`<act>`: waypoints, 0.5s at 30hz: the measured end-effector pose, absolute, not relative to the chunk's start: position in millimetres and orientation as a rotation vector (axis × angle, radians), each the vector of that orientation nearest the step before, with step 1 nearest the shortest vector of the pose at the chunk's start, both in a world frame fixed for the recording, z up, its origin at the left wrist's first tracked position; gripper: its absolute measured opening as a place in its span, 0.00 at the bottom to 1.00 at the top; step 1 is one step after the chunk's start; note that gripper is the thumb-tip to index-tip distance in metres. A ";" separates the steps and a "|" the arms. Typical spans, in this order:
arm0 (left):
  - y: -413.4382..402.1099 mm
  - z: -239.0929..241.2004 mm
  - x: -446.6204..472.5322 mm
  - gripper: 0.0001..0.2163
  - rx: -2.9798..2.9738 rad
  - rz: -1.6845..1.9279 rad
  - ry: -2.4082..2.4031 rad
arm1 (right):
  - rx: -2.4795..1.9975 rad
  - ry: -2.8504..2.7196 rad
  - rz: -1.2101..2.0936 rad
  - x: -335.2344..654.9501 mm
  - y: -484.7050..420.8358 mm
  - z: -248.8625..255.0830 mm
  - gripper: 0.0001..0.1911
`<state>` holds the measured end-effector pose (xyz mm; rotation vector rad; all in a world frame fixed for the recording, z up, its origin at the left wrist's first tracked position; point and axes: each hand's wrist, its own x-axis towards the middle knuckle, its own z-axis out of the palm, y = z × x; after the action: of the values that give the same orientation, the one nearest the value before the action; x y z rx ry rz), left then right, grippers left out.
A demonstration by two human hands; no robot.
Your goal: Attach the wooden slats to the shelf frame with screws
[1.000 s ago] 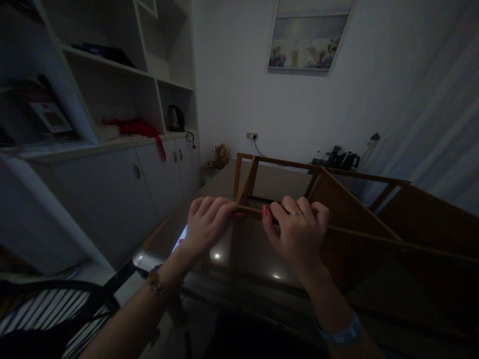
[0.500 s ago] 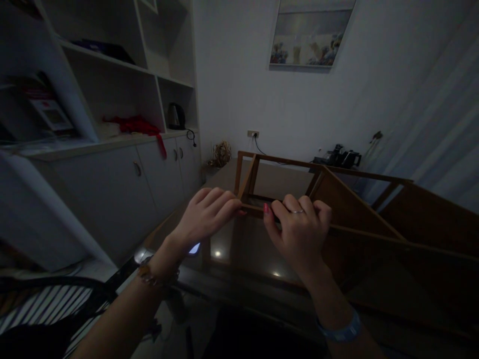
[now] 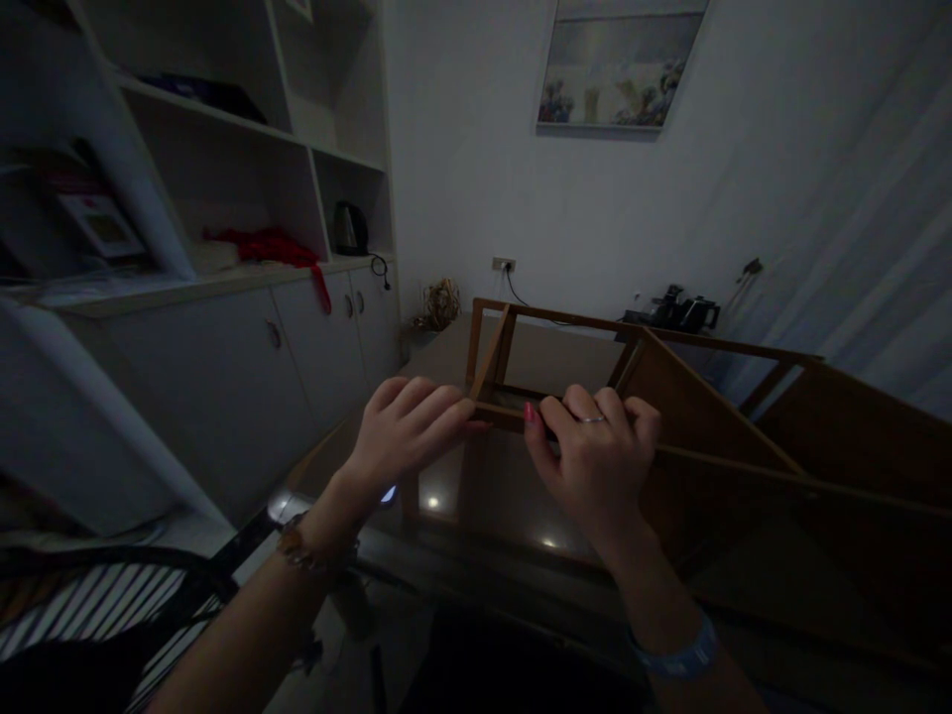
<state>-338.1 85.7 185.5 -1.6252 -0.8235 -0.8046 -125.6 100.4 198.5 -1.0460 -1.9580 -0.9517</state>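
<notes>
A brown wooden shelf unit [image 3: 684, 412] lies on its side across a glossy table [image 3: 495, 496], its open frame and slanting boards facing up. My right hand [image 3: 599, 461], with a ring on one finger, is closed over the near rail, thumb along the side toward me. To its left, my left hand [image 3: 409, 426] curls over the left end of that same rail, its thumb stretched along the wood. The undersides of the fingers are hidden. A lit screen [image 3: 388, 494], perhaps a phone, shows partly behind my left wrist.
White cabinets and shelves [image 3: 312, 327] line the left, holding an electric kettle [image 3: 349, 230] and red cloth [image 3: 272, 248]. A black chair [image 3: 111, 605] stands at lower left. Dark appliances [image 3: 680, 311] sit behind the shelf unit, near the wall socket [image 3: 504, 265].
My left hand has slid slightly left and its thumb now lies straighter along the rail. My right hand and the shelf unit have hardly moved.
</notes>
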 end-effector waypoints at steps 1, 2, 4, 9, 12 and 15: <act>85.5 185.2 -337.0 0.08 -1.615 -0.807 -0.846 | -1.043 -1.957 -0.952 -125.4 100.4 198.3 0.15; 85.3 185.0 -335.7 0.09 -1.606 -0.808 -0.869 | -1.039 -1.958 -0.953 -125.2 100.4 198.1 0.15; 84.9 184.5 -333.5 0.09 -1.603 -0.797 -0.896 | -1.035 -1.957 -0.952 -125.0 100.5 197.8 0.15; 84.8 181.9 -331.1 0.09 -1.616 -0.755 -0.891 | -1.045 -1.962 -0.948 -125.1 100.9 197.7 0.15; 85.2 180.9 -331.3 0.07 -1.619 -0.760 -0.876 | -1.045 -1.964 -0.954 -125.0 101.0 198.3 0.15; 85.4 181.0 -331.2 0.06 -1.627 -0.770 -0.867 | -1.048 -1.962 -0.950 -124.8 101.0 198.8 0.16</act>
<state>-331.2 85.4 181.0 -1.6269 -0.8669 -0.7704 -124.8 101.0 198.8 -1.0482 -1.9622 -0.9504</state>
